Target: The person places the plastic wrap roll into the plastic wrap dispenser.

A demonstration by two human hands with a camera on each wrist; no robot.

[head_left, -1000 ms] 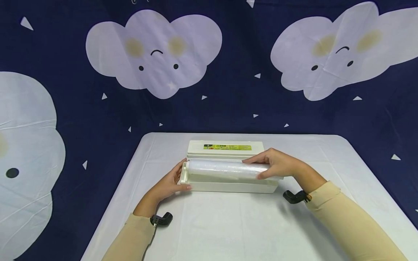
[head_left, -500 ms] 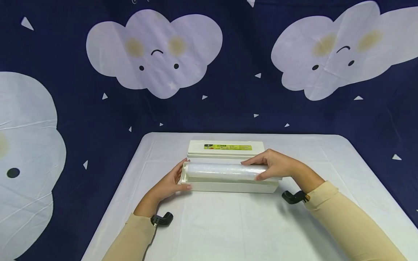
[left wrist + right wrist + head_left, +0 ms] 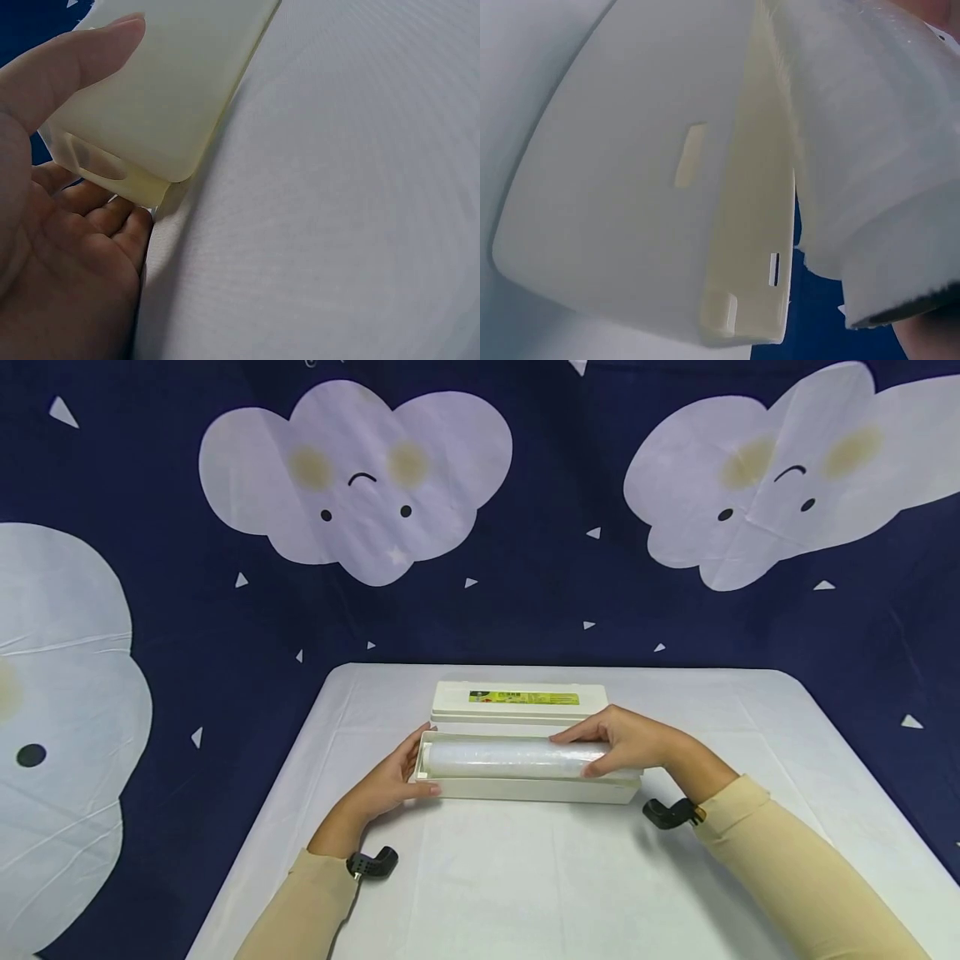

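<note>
A clear roll of cling film (image 3: pixel 491 758) lies lengthwise at the mouth of a long cream-white box (image 3: pixel 525 790); its left end sits down inside. My right hand (image 3: pixel 637 739) grips the roll near its right end, thumb in front and fingers over the far side. From the right wrist, that end of the roll (image 3: pixel 885 142) shows lifted off the box (image 3: pixel 622 172), with a gap between. My left hand (image 3: pixel 386 783) holds the box's left end, thumb on the front wall and fingers round the back corner. The left wrist view shows the thumb (image 3: pixel 105 52) along the wall.
Just behind the box lies its cream lid (image 3: pixel 450 700), carrying a yellow-green label (image 3: pixel 525 698). A white cloth (image 3: pixel 555 877) covers the table. Behind the far edge hangs a dark blue curtain (image 3: pixel 555 618) printed with clouds. Each wrist wears a black camera (image 3: pixel 373 863).
The roll has sunk lower into the box and shifted slightly left, its left end going down first. My right hand has moved a little left with it; my left hand stays put.
</note>
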